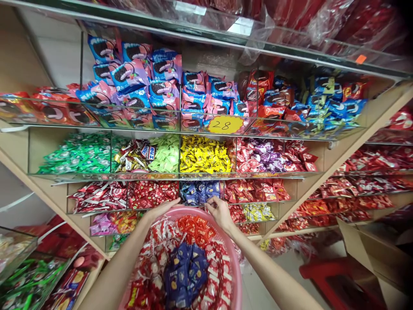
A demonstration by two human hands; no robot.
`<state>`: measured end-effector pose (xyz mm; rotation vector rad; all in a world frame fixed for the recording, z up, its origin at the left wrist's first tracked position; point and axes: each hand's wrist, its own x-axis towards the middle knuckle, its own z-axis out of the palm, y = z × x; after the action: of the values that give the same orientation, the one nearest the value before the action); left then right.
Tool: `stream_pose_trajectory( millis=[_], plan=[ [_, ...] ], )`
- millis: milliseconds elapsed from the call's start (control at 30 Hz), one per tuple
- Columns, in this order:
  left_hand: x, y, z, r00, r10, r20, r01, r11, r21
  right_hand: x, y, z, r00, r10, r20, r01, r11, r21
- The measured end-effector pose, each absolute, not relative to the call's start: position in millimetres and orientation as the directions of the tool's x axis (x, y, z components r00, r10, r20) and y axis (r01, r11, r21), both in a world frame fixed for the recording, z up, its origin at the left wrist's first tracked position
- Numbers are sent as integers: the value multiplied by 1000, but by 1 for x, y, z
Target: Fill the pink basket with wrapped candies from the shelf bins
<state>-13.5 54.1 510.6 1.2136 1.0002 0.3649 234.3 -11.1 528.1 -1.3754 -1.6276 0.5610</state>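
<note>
A pink basket (238, 275) stands below the shelves, filled with wrapped candies: dark blue packets (185, 275) in the middle, red and white ones around them, orange-red ones (196, 228) at the far side. My left hand (163, 209) lies at the basket's far rim, its fingers stretched toward the blue candies on the shelf. My right hand (219, 213) is at the far right of the rim, fingers bent together beside the shelf compartment of dark blue candies (196, 192). What its fingertips hold, if anything, is too small to tell.
Clear-fronted shelves (206, 175) hold green, yellow, purple and red candies. Above are blue and pink cookie packs (130, 77) and a yellow price tag (225, 124). An open cardboard box (371, 249) and a red stool (338, 275) stand at the lower right.
</note>
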Motion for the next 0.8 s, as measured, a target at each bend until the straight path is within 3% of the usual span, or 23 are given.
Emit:
stream_pose_trajectory(
  millis=[67,167,267,367,533,667,800],
  plan=[
    [-13,53,512,544,714,-442,247,367,897,234,-19,532,-29,953,300,446,281,-849],
    [-12,52,513,559,687,-465,228,412,882,233,-37,543,-265,950,164,305,244,-921],
    [-14,54,510,539,703,-464,242,399,885,233,-53,554,-552,834,-3,274,178,-945],
    [-15,56,507,535,729,-428,260,339,904,231,-63,559,-724,677,-129,354,205,-913],
    [-15,56,509,567,723,-396,255,303,918,222,-66,554,-802,564,-197,489,429,-760],
    [-15,56,509,540,762,-357,271,245,931,214,-68,550,-787,555,-269,573,497,-652],
    [-16,59,505,530,769,-358,291,231,928,210,-58,555,-770,621,-148,538,507,-673]
  ],
)
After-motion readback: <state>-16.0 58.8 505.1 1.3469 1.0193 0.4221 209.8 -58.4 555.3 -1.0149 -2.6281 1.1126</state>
